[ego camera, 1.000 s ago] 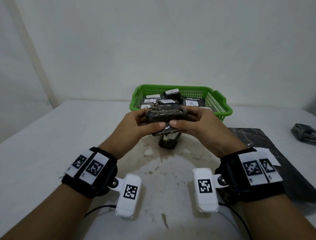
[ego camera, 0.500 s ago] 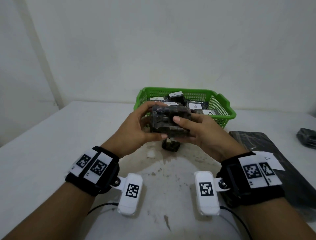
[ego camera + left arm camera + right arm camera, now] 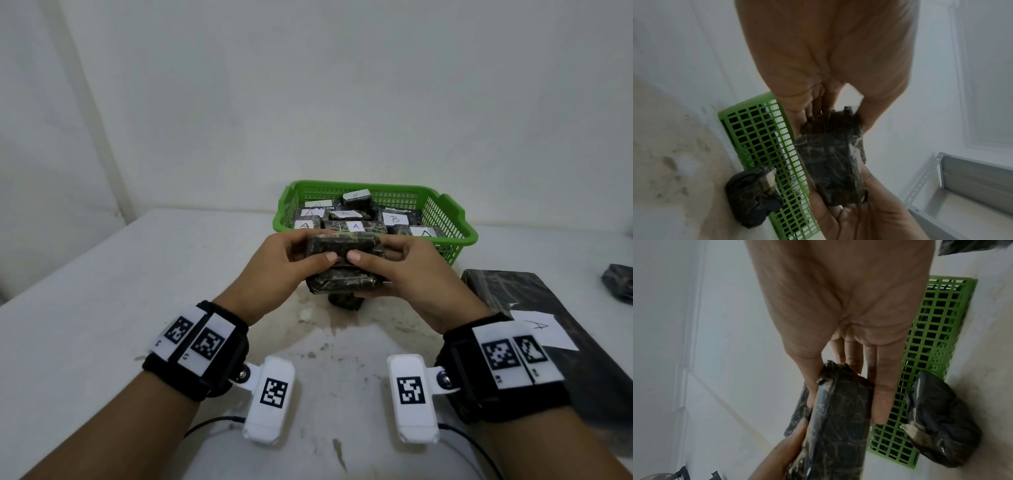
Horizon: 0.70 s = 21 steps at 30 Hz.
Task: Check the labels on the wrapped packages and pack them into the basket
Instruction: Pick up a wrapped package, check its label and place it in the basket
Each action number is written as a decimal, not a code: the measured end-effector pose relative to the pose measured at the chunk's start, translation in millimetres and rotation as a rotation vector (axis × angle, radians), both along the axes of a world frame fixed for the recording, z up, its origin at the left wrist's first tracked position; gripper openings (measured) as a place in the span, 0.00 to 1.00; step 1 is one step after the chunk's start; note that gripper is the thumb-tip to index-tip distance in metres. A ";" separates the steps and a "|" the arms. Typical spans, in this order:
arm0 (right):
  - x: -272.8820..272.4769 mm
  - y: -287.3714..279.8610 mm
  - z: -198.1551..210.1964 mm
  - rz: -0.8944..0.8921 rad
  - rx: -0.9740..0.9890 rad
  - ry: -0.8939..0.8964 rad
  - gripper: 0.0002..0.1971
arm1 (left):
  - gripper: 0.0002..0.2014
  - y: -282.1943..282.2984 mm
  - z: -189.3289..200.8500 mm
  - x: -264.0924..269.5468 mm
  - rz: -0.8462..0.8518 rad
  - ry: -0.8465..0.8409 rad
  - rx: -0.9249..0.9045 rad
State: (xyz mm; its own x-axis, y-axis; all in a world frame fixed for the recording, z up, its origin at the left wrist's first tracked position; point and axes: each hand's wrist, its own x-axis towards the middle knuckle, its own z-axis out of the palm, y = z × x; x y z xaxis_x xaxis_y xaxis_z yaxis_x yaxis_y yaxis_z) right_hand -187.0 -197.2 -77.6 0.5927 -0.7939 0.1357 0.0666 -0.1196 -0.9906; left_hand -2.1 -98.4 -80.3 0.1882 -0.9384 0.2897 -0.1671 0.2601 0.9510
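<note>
Both hands hold one dark wrapped package (image 3: 342,263) just above the table, in front of the green basket (image 3: 455,222). My left hand (image 3: 284,267) grips its left end, thumb on the near face. My right hand (image 3: 394,270) grips its right end, thumb meeting the left thumb. No label shows on the sides facing me. The wrist views show the same package (image 3: 830,162) (image 3: 838,418) between the palms. The basket holds several dark packages with white labels marked A or B (image 3: 395,218). Another small wrapped package (image 3: 346,301) sits on the table below the held one.
A large flat dark package (image 3: 548,308) with a white label marked A (image 3: 544,330) lies on the table at the right. Another dark wrapped package (image 3: 620,284) sits at the far right edge. A white wall rises right behind the basket. Cables run near my forearms.
The package has been turned over in both hands, from flat to tilted up and back to a long side facing me. The hands stayed in front of the basket.
</note>
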 end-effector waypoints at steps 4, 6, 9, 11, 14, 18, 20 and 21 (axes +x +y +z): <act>0.5 -0.8 0.0 0.054 0.035 0.013 0.19 | 0.18 0.2 -0.1 3.9 0.002 0.003 -0.006; 0.1 -1.7 -0.1 0.052 0.026 0.003 0.19 | 0.20 1.6 1.4 4.1 -0.042 0.039 0.020; -0.5 -3.9 -1.3 0.011 -0.006 -0.023 0.18 | 0.18 1.8 3.7 3.9 0.004 -0.006 0.016; -0.1 -4.5 -1.6 0.012 -0.004 -0.045 0.18 | 0.19 2.2 4.4 3.6 0.038 -0.034 -0.009; 0.3 -5.1 -1.9 0.025 -0.015 -0.064 0.22 | 0.26 3.5 5.3 3.4 0.048 -0.050 -0.027; -0.3 -5.1 -1.5 -0.038 -0.128 -0.041 0.20 | 0.24 2.6 4.0 5.6 0.074 -0.106 -0.065; -0.7 -5.0 -1.4 -0.043 -0.152 -0.021 0.23 | 0.24 1.9 2.5 7.4 0.105 -0.149 -0.096; -0.9 -5.2 -1.1 -0.024 -0.136 -0.012 0.26 | 0.25 1.5 1.9 8.4 0.115 -0.180 -0.112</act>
